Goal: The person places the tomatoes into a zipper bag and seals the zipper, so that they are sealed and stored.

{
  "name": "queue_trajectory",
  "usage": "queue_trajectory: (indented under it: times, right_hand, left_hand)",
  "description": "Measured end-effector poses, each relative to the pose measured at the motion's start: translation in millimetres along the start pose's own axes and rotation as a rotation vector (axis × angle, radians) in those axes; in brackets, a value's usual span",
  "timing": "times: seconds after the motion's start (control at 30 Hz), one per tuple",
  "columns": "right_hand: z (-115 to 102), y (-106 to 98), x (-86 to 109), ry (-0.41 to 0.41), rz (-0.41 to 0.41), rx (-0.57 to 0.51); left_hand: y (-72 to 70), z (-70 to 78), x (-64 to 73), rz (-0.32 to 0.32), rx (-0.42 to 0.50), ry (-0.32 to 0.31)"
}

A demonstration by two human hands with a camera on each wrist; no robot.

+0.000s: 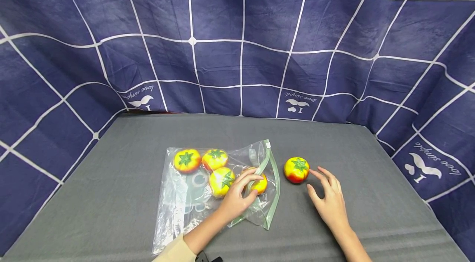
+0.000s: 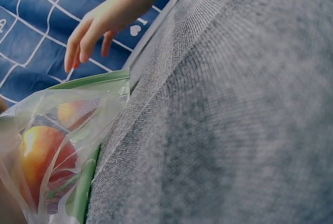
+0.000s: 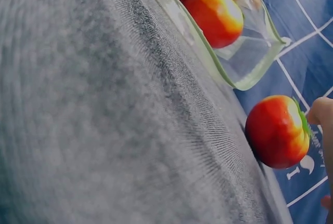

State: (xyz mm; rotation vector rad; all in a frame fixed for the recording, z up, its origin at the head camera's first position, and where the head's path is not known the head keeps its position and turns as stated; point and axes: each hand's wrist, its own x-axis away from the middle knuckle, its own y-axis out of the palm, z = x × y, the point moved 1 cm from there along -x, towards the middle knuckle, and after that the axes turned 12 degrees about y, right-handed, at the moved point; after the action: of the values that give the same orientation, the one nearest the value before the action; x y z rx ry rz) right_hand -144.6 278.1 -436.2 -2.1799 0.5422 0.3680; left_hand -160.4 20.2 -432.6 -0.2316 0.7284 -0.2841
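A clear zip bag (image 1: 172, 208) with green edging lies flat on the grey table, its mouth facing right. Several red-yellow tomatoes with green leafy tops, among them one tomato (image 1: 187, 160) at the far left corner, lie inside it. My left hand (image 1: 237, 194) holds the bag near its mouth, fingers and thumb curved about a tomato (image 3: 216, 18) just inside. Outside the bag, to the right of its mouth, sits a single tomato (image 1: 296, 170). My right hand (image 1: 329, 200) is beside it with spread fingers, the index fingertip right at the tomato's right side.
The grey cloth-covered table (image 1: 104, 196) extends around the bag. A blue curtain (image 1: 219, 64) with white grid lines hangs behind it and along both sides. A white slider (image 1: 268, 145) shows on the bag's far upper corner.
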Motion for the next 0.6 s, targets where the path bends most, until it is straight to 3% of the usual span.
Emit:
queue_trajectory:
  times: [0.17,0.3,0.5,0.6]
  right_hand:
    - [3,3,1.8,0.063,-0.064,0.033]
    - [4,4,1.7,0.094,-0.120,-0.001]
    - [9,10,0.5,0.060,-0.152,-0.092]
    - [12,13,1.3,0.041,-0.157,-0.129]
  left_hand:
    - [0.2,-5.5,1.7,-0.005,0.011,0.017]
    - [-0.5,-4.5,1.3,-0.005,0.017,0.019]
    - [-0.4,-4.1,0.9,0.002,0.010,0.014]
    - [-3.9,10.1,-2.5,-0.002,0.016,-0.009]
